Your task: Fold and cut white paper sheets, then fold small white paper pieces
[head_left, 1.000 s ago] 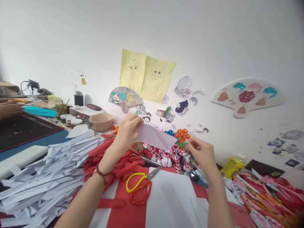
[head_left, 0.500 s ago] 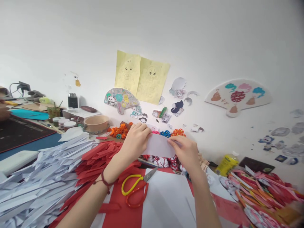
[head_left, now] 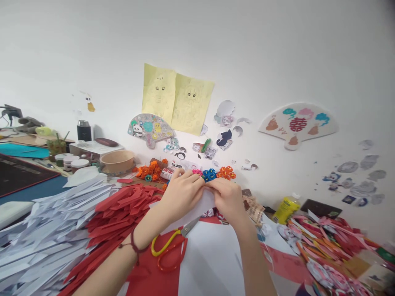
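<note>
My left hand and my right hand meet at the middle, fingertips pinched together on the upper edge of a white paper piece. The paper hangs below and partly behind my fingers. Scissors with one yellow and one red handle lie below my hands, blades pointing up and right, over red paper and a white sheet. My left forearm passes beside the handles.
Piles of folded white strips and red strips lie at the left. Orange paper flowers, a tan bowl and small jars stand behind. At the right are a yellow bottle and colourful strips.
My hands have come together; they were apart, with the white paper stretched between them. The paper now hangs lower, its free part towards the left. The view has turned slightly right.
</note>
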Motion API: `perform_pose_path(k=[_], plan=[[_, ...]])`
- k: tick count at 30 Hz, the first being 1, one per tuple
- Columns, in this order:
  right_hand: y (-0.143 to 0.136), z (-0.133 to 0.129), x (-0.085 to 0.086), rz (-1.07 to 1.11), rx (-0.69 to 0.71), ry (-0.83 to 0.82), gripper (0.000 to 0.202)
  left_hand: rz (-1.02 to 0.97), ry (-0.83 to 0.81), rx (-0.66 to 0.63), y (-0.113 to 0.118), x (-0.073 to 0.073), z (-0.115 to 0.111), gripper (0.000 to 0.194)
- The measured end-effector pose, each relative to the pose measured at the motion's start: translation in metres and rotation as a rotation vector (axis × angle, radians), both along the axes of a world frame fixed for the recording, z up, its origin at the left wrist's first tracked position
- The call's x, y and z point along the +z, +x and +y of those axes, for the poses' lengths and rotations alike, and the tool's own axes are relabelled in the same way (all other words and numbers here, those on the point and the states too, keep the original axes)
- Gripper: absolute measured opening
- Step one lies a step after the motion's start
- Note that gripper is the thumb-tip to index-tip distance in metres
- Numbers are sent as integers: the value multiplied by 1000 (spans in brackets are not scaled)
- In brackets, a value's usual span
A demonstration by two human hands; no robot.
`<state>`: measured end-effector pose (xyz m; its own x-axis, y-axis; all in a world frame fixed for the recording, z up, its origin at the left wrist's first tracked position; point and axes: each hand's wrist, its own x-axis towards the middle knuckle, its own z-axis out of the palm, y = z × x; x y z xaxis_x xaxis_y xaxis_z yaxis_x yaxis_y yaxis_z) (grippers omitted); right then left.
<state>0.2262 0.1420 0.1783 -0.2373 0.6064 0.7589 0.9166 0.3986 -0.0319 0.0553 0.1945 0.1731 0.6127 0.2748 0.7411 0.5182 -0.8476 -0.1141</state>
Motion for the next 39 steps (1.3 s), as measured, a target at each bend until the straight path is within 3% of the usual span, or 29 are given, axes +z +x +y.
perform_pose_path(k=[10,17,24,30,39], plan=[[-3,-6,6,-179,-55,172,29,-100,-121,-44,1,3,-2,18],[5,-20,16,-165,-112,305,31,-112,-112,-1,-6,9,3,19],[28,-33,26,-131,-208,427,31,-89,-23,99,-20,9,21,22],[33,-26,23,-67,-211,533,26,-79,-51,208,-35,14,29,23],[41,-18,17,35,-313,537,21,-109,-57,330,-52,19,36,22]])
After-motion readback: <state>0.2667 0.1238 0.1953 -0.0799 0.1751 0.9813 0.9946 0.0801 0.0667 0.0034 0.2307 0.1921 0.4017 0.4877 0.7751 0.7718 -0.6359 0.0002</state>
